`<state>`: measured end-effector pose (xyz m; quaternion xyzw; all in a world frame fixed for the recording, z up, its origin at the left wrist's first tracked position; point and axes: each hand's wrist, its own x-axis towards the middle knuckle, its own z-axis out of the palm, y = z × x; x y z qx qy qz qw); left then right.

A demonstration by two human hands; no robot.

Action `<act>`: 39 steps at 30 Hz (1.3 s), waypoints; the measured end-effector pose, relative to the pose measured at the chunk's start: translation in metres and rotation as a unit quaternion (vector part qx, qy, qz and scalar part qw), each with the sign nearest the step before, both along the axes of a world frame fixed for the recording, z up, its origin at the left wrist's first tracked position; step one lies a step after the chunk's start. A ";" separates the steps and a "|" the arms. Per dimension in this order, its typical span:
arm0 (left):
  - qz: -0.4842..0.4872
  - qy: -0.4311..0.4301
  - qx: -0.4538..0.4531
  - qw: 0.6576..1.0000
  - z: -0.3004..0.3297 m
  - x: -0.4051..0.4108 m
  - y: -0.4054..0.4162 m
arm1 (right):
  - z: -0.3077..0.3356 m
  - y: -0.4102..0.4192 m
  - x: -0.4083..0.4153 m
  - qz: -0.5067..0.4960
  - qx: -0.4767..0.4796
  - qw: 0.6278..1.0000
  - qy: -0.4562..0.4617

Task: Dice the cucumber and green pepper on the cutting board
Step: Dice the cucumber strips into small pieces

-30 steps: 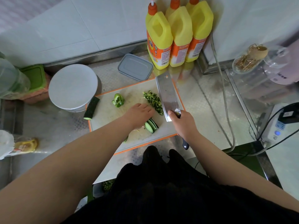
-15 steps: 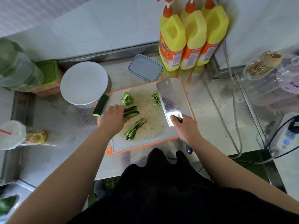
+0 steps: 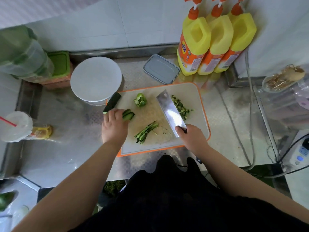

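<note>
Both forearms are bare from the wrists to the lower picture edge, with no sleeves, watch or bracelet showing on them. The left hand (image 3: 114,127) and the right hand (image 3: 192,137) wear no gloves and no rings that can be made out. A loose black cloth garment (image 3: 167,201), plain and unmarked, covers the torso at the bottom of the view.

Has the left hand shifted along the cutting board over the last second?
Yes. The left hand went from mid-board beside the cleaver to the cutting board's left edge, taking cucumber slices along.
</note>
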<state>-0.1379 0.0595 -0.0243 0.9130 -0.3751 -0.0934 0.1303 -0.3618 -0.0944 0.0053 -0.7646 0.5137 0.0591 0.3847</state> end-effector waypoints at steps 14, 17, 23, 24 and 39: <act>-0.136 0.076 0.037 0.987 -0.018 -0.071 -0.006 | 0.004 0.020 0.011 0.212 -0.098 0.970 0.063; -0.121 0.077 0.004 0.990 -0.015 -0.070 -0.007 | 0.004 0.024 0.015 0.228 -0.103 0.965 0.074; -0.129 0.017 -0.085 0.988 -0.032 -0.064 -0.007 | 0.001 0.031 0.018 0.235 -0.099 0.959 0.124; -0.133 0.013 -0.092 0.987 -0.033 -0.064 -0.009 | -0.001 0.032 0.019 0.232 -0.093 0.959 0.136; -0.115 0.032 -0.123 0.985 -0.035 -0.064 -0.008 | 0.000 0.018 0.012 0.157 -0.062 0.980 0.101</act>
